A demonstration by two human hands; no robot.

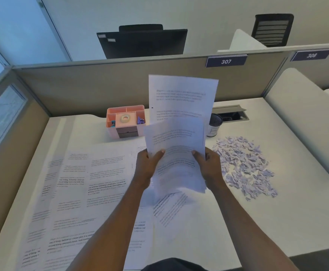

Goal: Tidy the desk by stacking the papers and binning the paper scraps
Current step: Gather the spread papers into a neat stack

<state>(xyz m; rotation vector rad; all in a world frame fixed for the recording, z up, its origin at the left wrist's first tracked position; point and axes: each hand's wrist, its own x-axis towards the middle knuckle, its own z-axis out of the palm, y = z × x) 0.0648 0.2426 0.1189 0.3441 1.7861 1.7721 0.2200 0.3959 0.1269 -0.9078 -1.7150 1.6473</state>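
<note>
Above the middle of the worktop (277,222), both hands are up and busy. The left hand (148,169) and the right hand (209,169) each grip a lower side of a bundle of printed sheets (179,114). Fingers are clamped on the paper, with the left thumb (159,153) and the right thumb (195,153) pressed on the printed front and the rest tucked behind, out of sight. The bundle stands nearly upright and ragged: one sheet sticks up well above the others and its edges don't line up.

Down on the left half of the worktop, more loose papers (93,182) lie spread flat and overlapping. One tilted sheet (171,208) sits just under the raised bundle. Over on the right, well apart from the hands, a heap of small paper scraps (243,165) lies scattered on the surface.

At the back, a pink organiser (125,122) holds a roll of tape (125,118). A small cup (215,125) peeks out just right of the bundle, beside an open cable hatch (231,113). On the partition (101,85) behind hangs a plate reading 307 (226,61).
</note>
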